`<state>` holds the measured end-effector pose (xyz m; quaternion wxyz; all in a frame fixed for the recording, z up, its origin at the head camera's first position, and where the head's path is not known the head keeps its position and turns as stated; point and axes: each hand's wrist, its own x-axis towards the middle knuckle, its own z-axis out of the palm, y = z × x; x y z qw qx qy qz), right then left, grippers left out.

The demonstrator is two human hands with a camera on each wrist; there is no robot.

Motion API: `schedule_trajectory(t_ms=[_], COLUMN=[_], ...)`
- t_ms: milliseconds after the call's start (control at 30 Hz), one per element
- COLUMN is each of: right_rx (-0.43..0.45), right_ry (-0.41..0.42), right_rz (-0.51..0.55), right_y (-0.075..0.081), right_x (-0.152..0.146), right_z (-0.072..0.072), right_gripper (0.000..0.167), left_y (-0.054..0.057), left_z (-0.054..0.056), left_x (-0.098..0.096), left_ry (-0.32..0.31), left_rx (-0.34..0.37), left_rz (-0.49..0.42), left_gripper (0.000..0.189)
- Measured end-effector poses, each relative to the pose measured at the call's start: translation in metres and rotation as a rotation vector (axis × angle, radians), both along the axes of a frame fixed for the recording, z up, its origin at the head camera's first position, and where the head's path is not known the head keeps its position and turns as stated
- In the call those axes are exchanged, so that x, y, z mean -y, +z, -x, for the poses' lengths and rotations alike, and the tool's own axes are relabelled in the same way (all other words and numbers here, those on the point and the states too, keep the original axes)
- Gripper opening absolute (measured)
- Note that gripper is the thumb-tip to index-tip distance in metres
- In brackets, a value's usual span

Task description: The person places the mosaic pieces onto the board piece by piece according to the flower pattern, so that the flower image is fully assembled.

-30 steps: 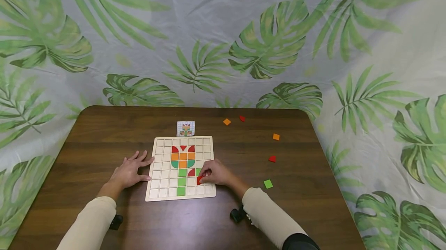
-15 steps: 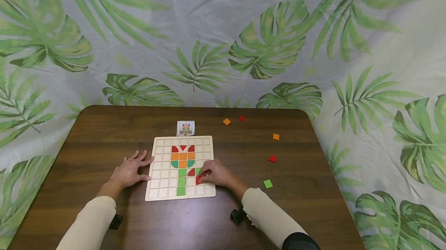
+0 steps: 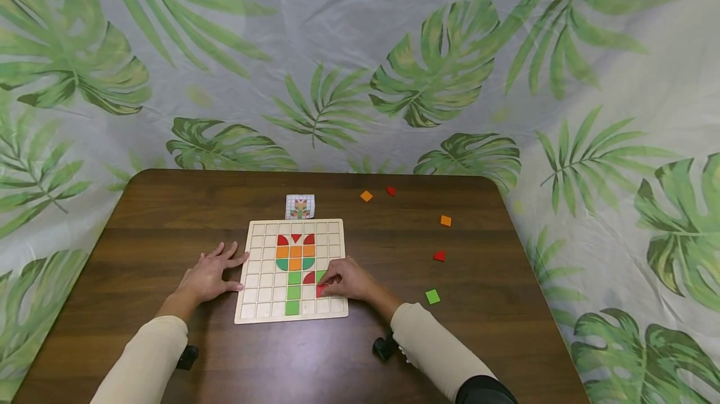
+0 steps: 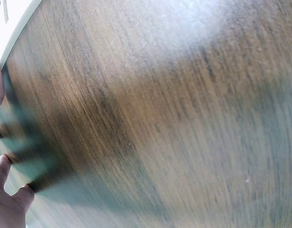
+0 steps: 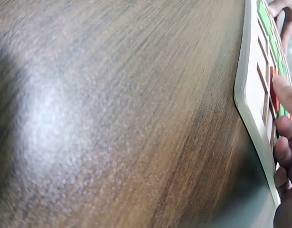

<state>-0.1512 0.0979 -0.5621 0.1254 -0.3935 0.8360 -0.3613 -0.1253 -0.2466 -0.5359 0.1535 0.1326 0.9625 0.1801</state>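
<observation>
A pale wooden grid board lies on the table with colored tiles set in its cells, forming a flower figure. My left hand rests on the table with fingers spread, thumb and index finger touching the board's left edge. Over the board's lower right, my right hand holds a red tile at its fingertips, the thumb on it in the right wrist view. Just above that tile shows part of a green tile, and up to its left sits a red quarter-round tile. My right fingers partly cover the held tile.
A small pattern card lies behind the board. Loose tiles lie to the right: an orange square, a red piece, another orange square, a red piece and a green square. A leaf-print cloth hangs behind the table.
The red tile under my right fingers has shifted slightly to the left and now lies more in line with its cell. My left hand stays at the board's edge.
</observation>
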Motion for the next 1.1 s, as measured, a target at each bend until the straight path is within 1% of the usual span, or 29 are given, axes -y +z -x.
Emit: schedule_trajectory(t_ms=[133, 367, 700, 933, 1100], right_rx=[-0.008, -0.007, 0.025, 0.067, 0.075], right_ry=[0.003, -0.023, -0.054, -0.086, -0.090], right_rz=[-0.004, -0.020, -0.031, -0.018, 0.006], right_y=[0.0007, 0.0006, 0.0013, 0.0026, 0.0013], right_x=[-0.0001, 0.0013, 0.0019, 0.0013, 0.0015], right_z=[-0.0001, -0.0002, -0.0014, -0.0025, -0.0026], right_gripper=[0.017, 0.016, 0.018, 0.019, 0.018], left_y=[0.0009, 0.0020, 0.0000, 0.0000, 0.0010], left_z=[0.0004, 0.0007, 0.0006, 0.0021, 0.0016], left_x=[-0.0004, -0.0008, 0.0002, 0.0009, 0.0010], left_ry=[0.003, 0.006, -0.002, 0.011, 0.016], left_rx=[0.007, 0.008, 0.003, 0.032, 0.039], left_rz=[0.001, -0.005, -0.006, -0.017, -0.017], left_gripper=[0.081, 0.081, 0.081, 0.084, 0.084])
